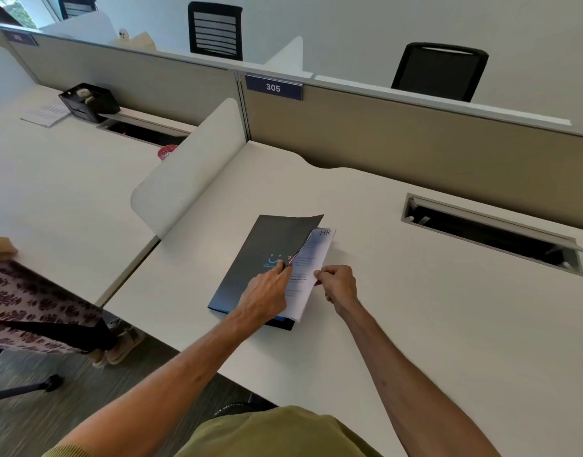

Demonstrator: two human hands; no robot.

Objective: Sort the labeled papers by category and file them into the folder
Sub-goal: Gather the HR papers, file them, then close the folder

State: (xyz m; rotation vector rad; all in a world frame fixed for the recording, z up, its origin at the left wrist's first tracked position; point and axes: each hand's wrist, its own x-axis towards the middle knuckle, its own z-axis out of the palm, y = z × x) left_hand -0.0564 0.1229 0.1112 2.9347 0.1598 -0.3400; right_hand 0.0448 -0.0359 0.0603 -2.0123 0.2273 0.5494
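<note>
White desk (399, 308) filled most of the view, backed by a beige partition (415, 140) carrying a plate numbered 305 (273, 88). Just in front of the person lay the dark folder (270, 242), its long axis running away from the body and leaning slightly to the right. An open cable slot (491, 232) sat well to the right of the folder.

The papers (308, 268) lay inside the folder but stuck out past its right, open edge. They ran parallel to its long axis, and the top sheet was marked HR at the far corner. The cover was lifted a little over them at the far end.

The left hand (267, 293) rested on the folder's cover, fingers straight and held together. Their tips reached the cover's right edge; whether they hooked under it could not be told. Just right of the folder, the right hand (338, 283) pinched the outer edge of the papers between thumb and curled fingers.

The sheets thus lay leftward of the right hand's grip. Seating them seemed to call for a push to the left toward the spine, across the long axis, while the left hand steadied the cover.
</note>
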